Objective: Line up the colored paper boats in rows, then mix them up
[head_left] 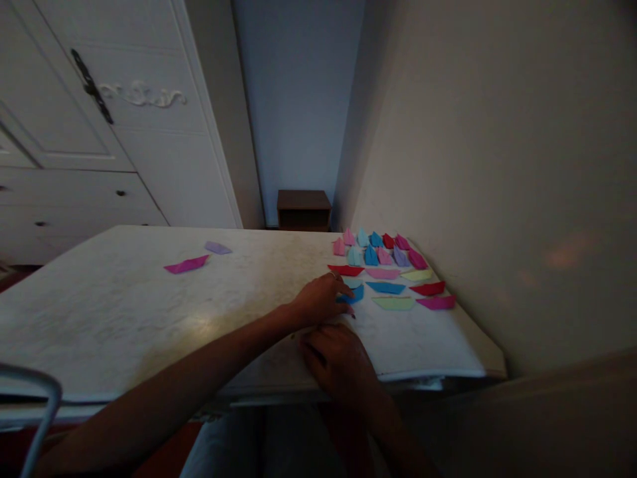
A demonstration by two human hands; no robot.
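My left hand (323, 300) reaches over the white tabletop and has its fingers at a blue folded-paper boat (357, 295), covering part of it. A ring shows on this hand. Just behind the fingers, a light blue paper boat (353, 283) is partly hidden. Nearer to me, my right hand (338, 355) rests at the table's front edge with its fingers curled down; whatever may be in them is hidden. Flat paper boats lie in rows alongside, among them a red one (346, 270), a pink one (382, 273), another blue one (385, 287) and a yellow-green one (393, 303).
Behind the rows stand several upright folded-paper pieces (371, 255). A magenta paper boat (187, 265) and a lilac folded piece (217, 247) lie at the table's left. A wall (497, 199) borders the right side; a white cabinet (149, 146) stands behind on the left.
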